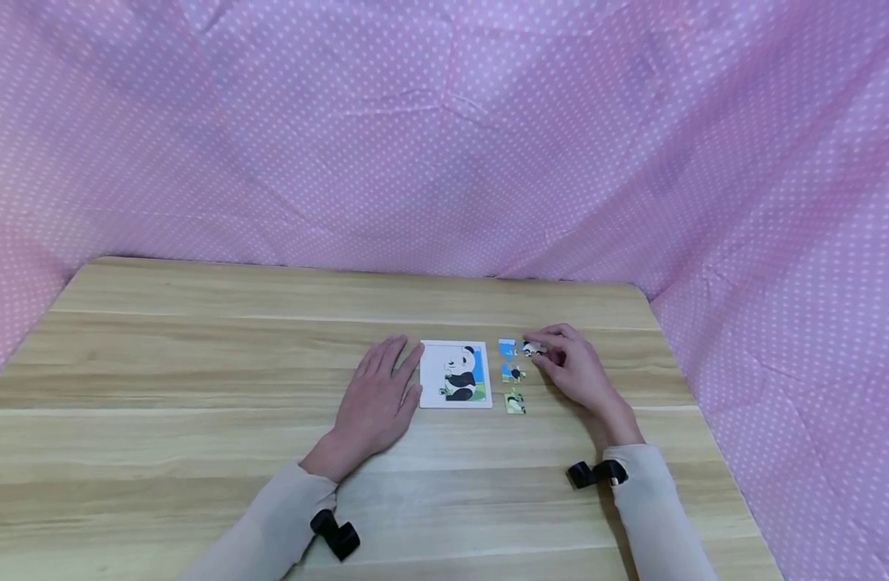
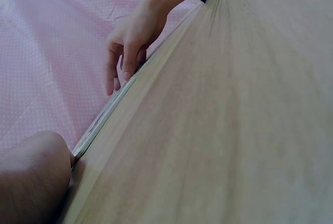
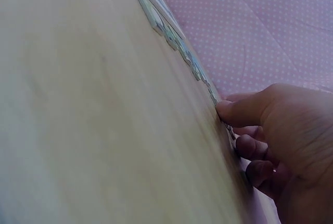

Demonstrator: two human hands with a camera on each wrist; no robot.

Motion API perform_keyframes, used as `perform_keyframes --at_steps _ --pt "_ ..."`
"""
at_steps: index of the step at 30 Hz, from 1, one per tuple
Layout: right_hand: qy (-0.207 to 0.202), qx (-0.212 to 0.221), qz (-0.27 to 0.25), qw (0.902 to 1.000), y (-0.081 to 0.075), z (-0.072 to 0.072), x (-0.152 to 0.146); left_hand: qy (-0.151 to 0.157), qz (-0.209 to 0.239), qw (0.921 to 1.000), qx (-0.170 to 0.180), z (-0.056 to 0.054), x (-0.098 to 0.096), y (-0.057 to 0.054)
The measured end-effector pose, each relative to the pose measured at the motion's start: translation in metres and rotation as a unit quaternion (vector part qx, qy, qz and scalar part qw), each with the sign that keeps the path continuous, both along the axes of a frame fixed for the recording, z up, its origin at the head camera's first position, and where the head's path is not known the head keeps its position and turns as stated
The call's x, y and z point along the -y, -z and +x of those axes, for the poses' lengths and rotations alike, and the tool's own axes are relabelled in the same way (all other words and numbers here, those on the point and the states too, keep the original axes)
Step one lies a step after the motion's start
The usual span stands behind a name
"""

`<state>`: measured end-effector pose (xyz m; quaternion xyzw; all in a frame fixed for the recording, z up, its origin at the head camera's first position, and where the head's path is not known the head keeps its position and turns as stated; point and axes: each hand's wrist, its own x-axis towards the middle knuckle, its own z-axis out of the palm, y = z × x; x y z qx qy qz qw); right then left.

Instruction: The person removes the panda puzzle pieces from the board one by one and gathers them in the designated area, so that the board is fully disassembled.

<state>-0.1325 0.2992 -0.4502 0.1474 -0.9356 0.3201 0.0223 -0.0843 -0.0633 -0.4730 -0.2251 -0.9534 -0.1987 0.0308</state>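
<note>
A white-framed puzzle board (image 1: 429, 375) lies flat on the table, a panda picture filling its right part and plain white showing at the left. My left hand (image 1: 377, 395) rests palm down beside it, fingers straight, with fingertips and thumb at the board's left edge. To the right of the board, my right hand (image 1: 577, 369) pinches a black-and-white puzzle piece (image 1: 532, 349) between thumb and fingers, low at the tabletop. In the right wrist view the thumb (image 3: 242, 110) hides most of that piece.
Between board and right hand lie three loose pieces in a column: a blue one (image 1: 507, 349), a blue-and-black one (image 1: 513, 374) and a green one (image 1: 515, 402). The wooden table (image 1: 161, 387) ends at a pink dotted cloth (image 1: 386, 145) behind and at the right.
</note>
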Motion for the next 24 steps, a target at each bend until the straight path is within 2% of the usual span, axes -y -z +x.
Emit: perform_keyframes --at_steps 9,13,24 --pt "0.02 0.005 -0.014 0.9997 0.0014 -0.0006 0.0 0.0 0.007 0.9999 -0.014 0.0005 -0.0003 0.0025" --pt "0.027 0.008 -0.015 0.9995 0.0024 -0.0014 0.0014 0.002 0.004 1.0 -0.008 -0.0004 0.0006 0.0018" --pt "0.023 -0.001 -0.022 0.9995 0.0059 -0.0022 0.0006 0.004 0.017 0.9997 -0.017 0.0003 0.001 0.0009"
